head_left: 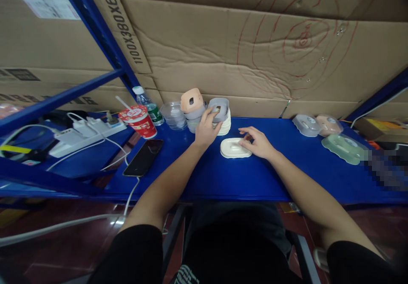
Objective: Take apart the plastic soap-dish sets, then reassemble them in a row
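Observation:
My left hand (206,129) reaches to the stacked pieces at the back, its fingers and thumb gripping the near left side of a grey plastic container (221,105). Below that container is a stack of cream pieces (225,126). On the blue table lies a cream oval-cornered lid (235,149) with a raised middle. My right hand (259,143) is at the lid's right end, fingers loosely apart, with the fingertips low over or touching it; contact is hard to tell. Left of the left hand, a peach container (192,100) sits on grey ones (195,118).
Clear plastic bowls (175,116), a water bottle (149,105), a red cup with straw (140,122) and a phone (143,158) stand left. A power strip (89,137) with cables is farther left. Translucent grey (306,125), peach (330,125) and green (346,149) pieces lie right.

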Demonstrator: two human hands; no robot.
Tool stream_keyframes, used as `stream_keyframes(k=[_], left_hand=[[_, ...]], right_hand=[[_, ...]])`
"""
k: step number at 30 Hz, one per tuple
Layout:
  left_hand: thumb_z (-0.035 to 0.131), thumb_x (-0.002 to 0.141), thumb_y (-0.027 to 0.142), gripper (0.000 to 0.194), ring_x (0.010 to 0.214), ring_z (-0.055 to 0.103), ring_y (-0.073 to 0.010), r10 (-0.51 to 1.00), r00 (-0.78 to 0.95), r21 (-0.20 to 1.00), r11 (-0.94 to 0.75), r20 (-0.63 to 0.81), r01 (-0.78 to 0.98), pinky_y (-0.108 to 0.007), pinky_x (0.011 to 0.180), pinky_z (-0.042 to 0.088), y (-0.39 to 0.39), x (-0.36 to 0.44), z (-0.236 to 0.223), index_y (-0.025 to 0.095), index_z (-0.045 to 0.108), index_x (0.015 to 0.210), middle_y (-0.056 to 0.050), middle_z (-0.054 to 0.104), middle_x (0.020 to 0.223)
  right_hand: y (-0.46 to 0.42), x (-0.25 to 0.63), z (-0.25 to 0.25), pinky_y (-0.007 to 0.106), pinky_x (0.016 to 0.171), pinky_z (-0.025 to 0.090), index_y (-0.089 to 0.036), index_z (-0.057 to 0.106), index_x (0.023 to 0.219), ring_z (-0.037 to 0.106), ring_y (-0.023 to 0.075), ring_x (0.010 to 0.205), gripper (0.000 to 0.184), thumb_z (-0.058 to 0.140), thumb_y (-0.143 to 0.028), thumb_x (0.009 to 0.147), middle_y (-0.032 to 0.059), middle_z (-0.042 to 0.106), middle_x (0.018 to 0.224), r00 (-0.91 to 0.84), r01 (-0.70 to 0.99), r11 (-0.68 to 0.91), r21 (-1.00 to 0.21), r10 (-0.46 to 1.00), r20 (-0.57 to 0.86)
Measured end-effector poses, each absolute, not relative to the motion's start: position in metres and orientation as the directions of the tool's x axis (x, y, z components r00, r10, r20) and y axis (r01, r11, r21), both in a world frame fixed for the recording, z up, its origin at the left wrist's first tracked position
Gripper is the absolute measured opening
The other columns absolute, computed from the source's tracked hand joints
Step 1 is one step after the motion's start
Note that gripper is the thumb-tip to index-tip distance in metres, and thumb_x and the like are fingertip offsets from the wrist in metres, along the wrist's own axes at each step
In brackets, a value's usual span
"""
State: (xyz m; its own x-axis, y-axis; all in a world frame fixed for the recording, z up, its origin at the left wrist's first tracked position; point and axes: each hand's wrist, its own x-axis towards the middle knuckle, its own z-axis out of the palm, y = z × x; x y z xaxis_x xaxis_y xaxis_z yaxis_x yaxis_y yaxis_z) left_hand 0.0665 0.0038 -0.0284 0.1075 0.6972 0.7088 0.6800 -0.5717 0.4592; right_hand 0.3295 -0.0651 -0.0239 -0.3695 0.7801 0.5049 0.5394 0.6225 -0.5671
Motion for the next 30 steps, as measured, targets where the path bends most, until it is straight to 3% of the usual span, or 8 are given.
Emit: stream_keyframes(k=[3, 11, 17, 21, 25, 28, 30], left_hand=[[0.066, 0.101, 0.031, 0.042, 0.083, 0.076, -0.0157, 0.694, 0.180, 0.470, -0.632, 0.697, 0.617, -0.034, 0.083, 0.064, 0.002, 0.067, -0.031, 0.020, 0.063, 0.141, -0.018, 0.055, 0.160], [0.066, 0.100, 0.031, 0.039, 0.080, 0.073, -0.0155, 0.678, 0.208, 0.417, -0.634, 0.705, 0.651, -0.034, 0.083, 0.063, 0.000, 0.061, -0.031, 0.019, 0.065, 0.137, -0.017, 0.062, 0.152], [0.052, 0.107, 0.028, 0.031, 0.105, 0.074, -0.0227, 0.557, 0.231, 0.310, -0.708, 0.798, 0.635, -0.037, 0.095, 0.062, 0.008, 0.059, -0.030, 0.017, 0.070, 0.130, -0.014, 0.074, 0.122], [0.052, 0.109, 0.031, 0.029, 0.107, 0.072, -0.0220, 0.440, 0.197, 0.236, -0.749, 0.876, 0.619, -0.038, 0.098, 0.061, 0.002, 0.050, -0.012, 0.019, 0.073, 0.125, -0.011, 0.073, 0.114], [0.051, 0.109, 0.033, 0.032, 0.114, 0.068, -0.0255, 0.447, 0.024, 0.308, -0.653, 0.894, 0.691, -0.046, 0.106, 0.057, -0.003, 0.019, 0.011, 0.020, 0.071, 0.130, -0.014, 0.070, 0.118], [0.048, 0.109, 0.036, 0.037, 0.116, 0.067, -0.0274, 0.499, -0.061, 0.385, -0.579, 0.864, 0.719, -0.049, 0.109, 0.055, 0.003, -0.008, 0.019, 0.020, 0.069, 0.134, -0.014, 0.067, 0.117], [0.049, 0.108, 0.041, 0.039, 0.119, 0.066, -0.0277, 0.527, -0.086, 0.418, -0.551, 0.845, 0.722, -0.049, 0.110, 0.054, 0.011, -0.021, 0.018, 0.021, 0.068, 0.136, -0.013, 0.067, 0.119]], right_hand=[[-0.067, 0.331, -0.022, 0.044, 0.082, 0.064, -0.027, 0.069, 0.137, 0.073, 0.0235, 0.090, 0.049, 0.072, -0.054, 0.096, 0.0102, 0.073, 0.121, -0.387, 0.555, 0.626, -0.547, 0.777, 0.497], [-0.069, 0.337, -0.016, 0.051, 0.096, 0.061, -0.026, 0.068, 0.139, 0.074, 0.0291, 0.104, 0.054, 0.072, -0.058, 0.095, 0.0110, 0.074, 0.121, -0.464, 0.618, 0.623, -0.479, 0.781, 0.418], [-0.069, 0.337, -0.017, 0.053, 0.103, 0.059, -0.027, 0.066, 0.144, 0.073, 0.0318, 0.115, 0.057, 0.073, -0.057, 0.095, 0.0117, 0.074, 0.128, -0.519, 0.659, 0.612, -0.438, 0.791, 0.325], [-0.068, 0.337, -0.016, 0.055, 0.109, 0.056, -0.026, 0.066, 0.145, 0.069, 0.0341, 0.126, 0.060, 0.072, -0.060, 0.096, 0.0137, 0.073, 0.134, -0.538, 0.652, 0.632, -0.418, 0.775, 0.331], [-0.065, 0.347, -0.015, 0.063, 0.115, 0.050, -0.028, 0.066, 0.147, 0.064, 0.0388, 0.135, 0.081, 0.086, -0.068, 0.079, 0.0150, 0.070, 0.143, -0.589, 0.625, 0.662, -0.414, 0.748, 0.306], [-0.063, 0.358, -0.019, 0.074, 0.121, 0.039, -0.035, 0.068, 0.147, 0.056, 0.0449, 0.145, 0.096, 0.096, -0.070, 0.062, 0.0127, 0.067, 0.151, -0.595, 0.677, 0.606, -0.418, 0.785, 0.174], [-0.062, 0.364, -0.022, 0.080, 0.123, 0.032, -0.038, 0.069, 0.146, 0.052, 0.0475, 0.149, 0.095, 0.098, -0.067, 0.060, 0.0123, 0.065, 0.154, -0.567, 0.725, 0.548, -0.418, 0.819, 0.091]])
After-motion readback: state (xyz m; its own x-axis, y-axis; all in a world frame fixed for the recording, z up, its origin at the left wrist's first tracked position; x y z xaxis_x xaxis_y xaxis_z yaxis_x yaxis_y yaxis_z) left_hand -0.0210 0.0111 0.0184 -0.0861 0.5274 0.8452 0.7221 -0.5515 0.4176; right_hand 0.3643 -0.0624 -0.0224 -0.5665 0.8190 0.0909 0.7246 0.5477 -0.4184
